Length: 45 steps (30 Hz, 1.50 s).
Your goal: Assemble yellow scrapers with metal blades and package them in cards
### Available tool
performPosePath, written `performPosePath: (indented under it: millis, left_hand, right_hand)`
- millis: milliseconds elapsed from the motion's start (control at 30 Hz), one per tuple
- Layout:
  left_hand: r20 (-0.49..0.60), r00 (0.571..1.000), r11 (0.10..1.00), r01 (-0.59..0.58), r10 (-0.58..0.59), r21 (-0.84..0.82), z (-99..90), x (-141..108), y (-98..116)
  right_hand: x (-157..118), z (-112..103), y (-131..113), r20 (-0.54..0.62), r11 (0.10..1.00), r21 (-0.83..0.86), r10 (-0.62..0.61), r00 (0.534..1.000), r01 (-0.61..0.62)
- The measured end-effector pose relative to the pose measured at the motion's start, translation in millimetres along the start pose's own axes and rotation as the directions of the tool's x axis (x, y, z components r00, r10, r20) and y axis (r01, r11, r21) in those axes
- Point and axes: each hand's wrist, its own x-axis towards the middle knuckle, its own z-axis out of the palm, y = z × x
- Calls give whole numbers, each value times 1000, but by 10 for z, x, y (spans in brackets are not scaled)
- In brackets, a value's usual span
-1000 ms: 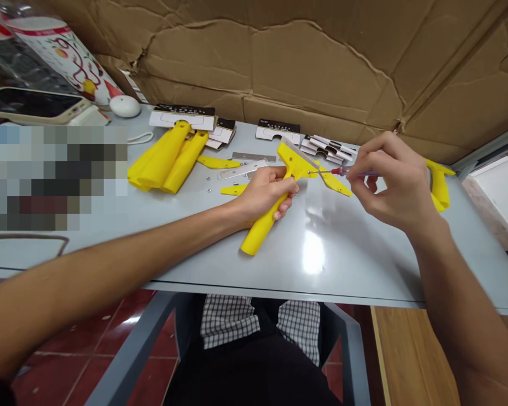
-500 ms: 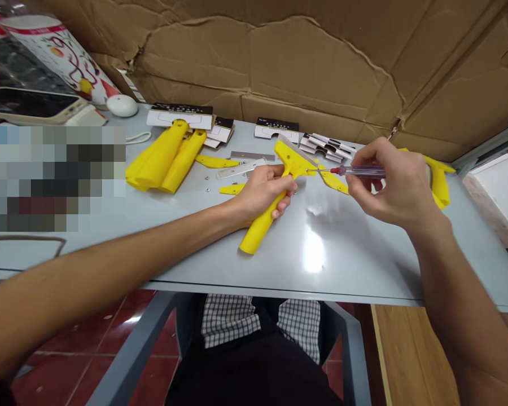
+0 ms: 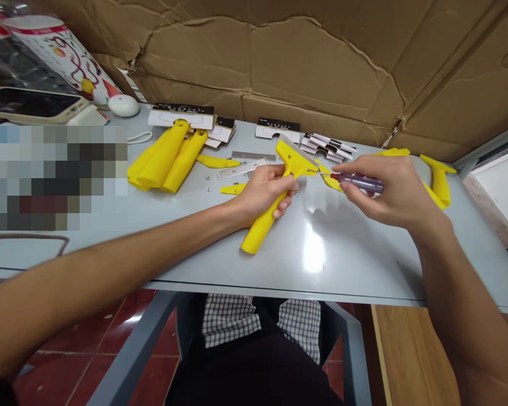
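My left hand [image 3: 268,192] is closed round the handle of a yellow scraper [image 3: 257,232], its bladed head tilted up and away from me. Between the fingers of my right hand [image 3: 389,186] is a screwdriver [image 3: 362,182] with a clear purplish handle. The screwdriver's tip meets the right side of the scraper's head, at what looks like a screw. Behind my left hand lie a loose metal blade [image 3: 254,155], a yellow blade-holder piece [image 3: 215,162] and several small screws or nuts [image 3: 208,178]. Part of another yellow piece [image 3: 332,181] shows beyond the screwdriver.
Yellow scraper handles with a card header [image 3: 163,158] lie to the left. Folded black-and-white cards [image 3: 277,129] stand at the back against a cardboard sheet [image 3: 322,67]. More yellow scraper parts [image 3: 440,183] rest at right. A phone [image 3: 34,106] and white mouse [image 3: 123,105] are far left.
My right hand has shifted its fingers on the screwdriver, whose handle now slants lower at its rear end. The scraper and my left hand have hardly moved.
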Motion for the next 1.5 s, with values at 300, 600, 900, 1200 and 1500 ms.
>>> performPosePath:
  millis: [300, 600, 900, 1200, 1500]
  left_hand:
    - [18, 1000, 1000, -12, 12, -6, -17, 17, -25]
    - [38, 999, 1000, -21, 22, -4, -40, 32, -50]
    - [33, 999, 1000, -21, 21, 7, -29, 29, -42]
    - [25, 999, 1000, -30, 30, 8, -36, 31, -42]
    - [34, 999, 1000, -24, 23, 13, -49, 34, -58]
  right_hand:
    - [16, 10, -9, -13, 993, 106, 51, 999, -49]
    - [10, 0, 6, -51, 995, 90, 44, 998, -39]
    - [14, 25, 35, -36, 996, 75, 42, 998, -39]
    - [7, 19, -24, -91, 988, 147, 57, 994, -44]
    - [10, 32, -16, -79, 979, 146, 158, 984, -145]
